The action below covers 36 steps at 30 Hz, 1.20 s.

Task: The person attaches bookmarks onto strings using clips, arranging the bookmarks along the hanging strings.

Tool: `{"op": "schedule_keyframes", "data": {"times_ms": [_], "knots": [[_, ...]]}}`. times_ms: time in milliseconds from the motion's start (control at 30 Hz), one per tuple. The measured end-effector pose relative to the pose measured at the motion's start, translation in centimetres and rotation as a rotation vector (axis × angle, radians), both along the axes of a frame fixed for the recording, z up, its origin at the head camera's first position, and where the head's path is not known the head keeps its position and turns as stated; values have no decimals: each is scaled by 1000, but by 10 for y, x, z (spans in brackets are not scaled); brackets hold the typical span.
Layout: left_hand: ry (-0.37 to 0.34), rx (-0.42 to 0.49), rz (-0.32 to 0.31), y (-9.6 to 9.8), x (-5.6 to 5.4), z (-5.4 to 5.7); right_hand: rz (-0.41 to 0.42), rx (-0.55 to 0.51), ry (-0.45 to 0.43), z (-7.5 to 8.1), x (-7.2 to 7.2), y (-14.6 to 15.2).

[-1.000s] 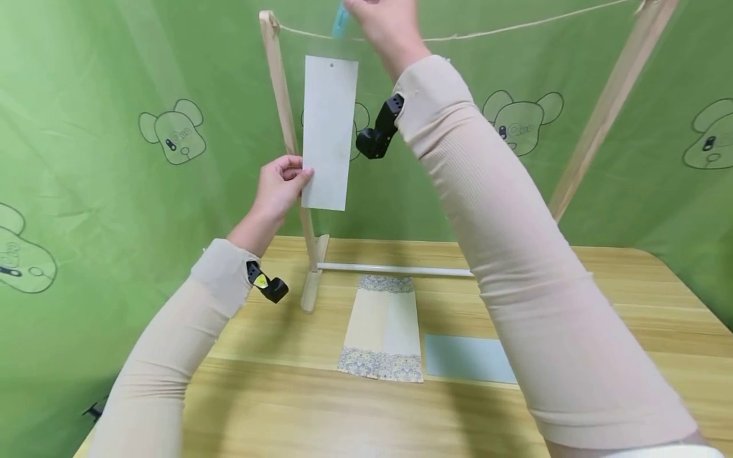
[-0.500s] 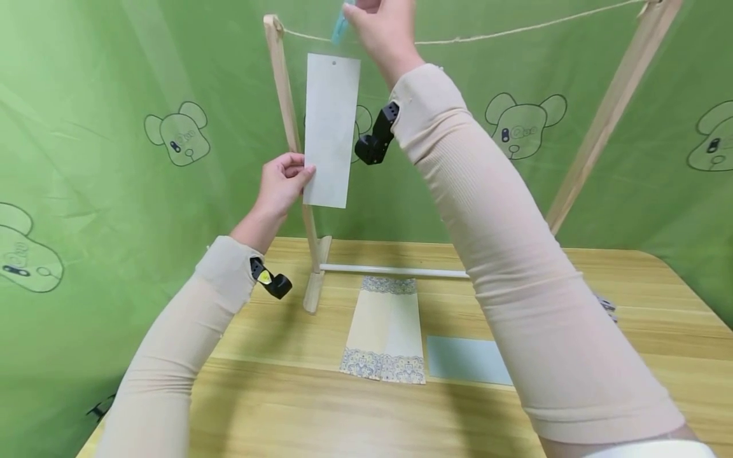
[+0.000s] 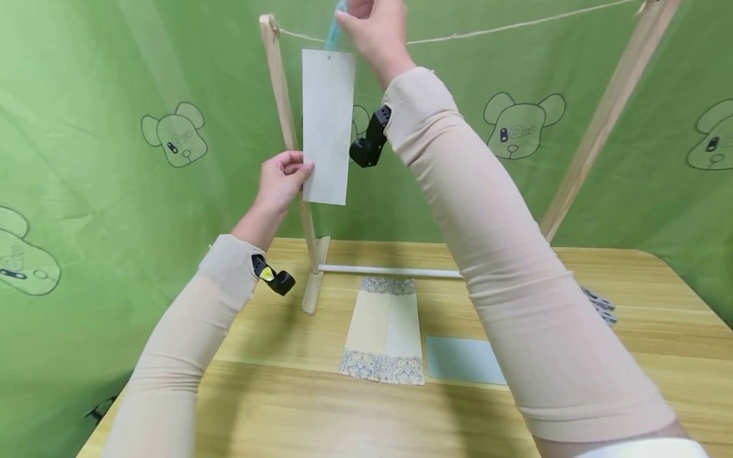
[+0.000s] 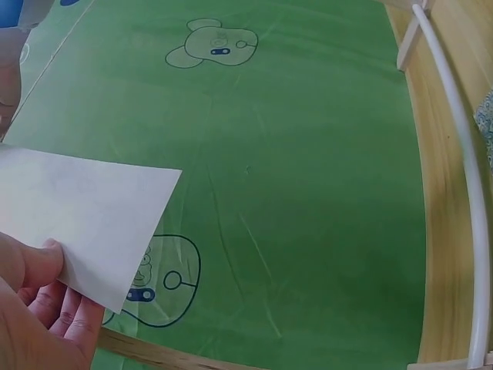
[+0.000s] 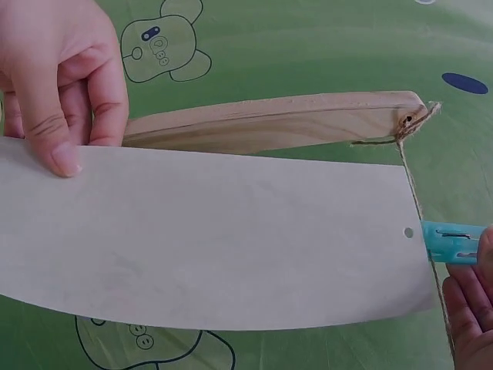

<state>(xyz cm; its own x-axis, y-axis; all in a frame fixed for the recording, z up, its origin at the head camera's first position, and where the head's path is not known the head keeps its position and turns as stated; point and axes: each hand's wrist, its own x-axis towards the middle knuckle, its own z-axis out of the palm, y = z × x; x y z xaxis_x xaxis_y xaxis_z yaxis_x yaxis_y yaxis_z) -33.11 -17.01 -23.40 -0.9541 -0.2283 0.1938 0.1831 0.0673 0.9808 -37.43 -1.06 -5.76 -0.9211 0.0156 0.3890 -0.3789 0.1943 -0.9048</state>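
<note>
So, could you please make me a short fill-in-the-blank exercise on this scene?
1. In the head view, the left hand pinches the white card by its ____ long edge.
2. The blue clothespin is held in the person's ____ hand.
3. Near its top edge, the white card has one small round ____.
4. The rope is tied to an upright made of ____.

Missing words: left; right; hole; wood.
</note>
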Motion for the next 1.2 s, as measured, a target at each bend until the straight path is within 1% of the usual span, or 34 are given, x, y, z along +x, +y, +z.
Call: {"op": "schedule_keyframes", "data": {"times_ms": [167, 300, 467, 567, 633, 767, 933, 1033, 1200], "knots": [[-21, 0, -7, 0, -1, -2, -6, -1, -3, 0, -1, -1], [1, 13, -9, 1, -3, -2, -7, 7, -4, 0, -1, -1], [9, 11, -11, 4, -2, 0, 1, 42, 9, -4, -1, -2], [0, 3, -10, 6, -1, 2, 2, 62, 8, -5, -2, -4], [-6, 14, -6, 7, -1, 3, 1, 77, 4, -6, -3, -4], [-24, 17, -5, 8, -2, 2, 3, 124, 10, -7, -3, -4], [-32, 17, -7, 9, -4, 0, 25, 156, 25, -8, -3, -3], [-36, 29, -7, 10, -4, 1, 43, 168, 24, -7, -2, -2], [-44, 27, -10, 11, -4, 2, 86, 148, 14, -7, -2, 1]]}}
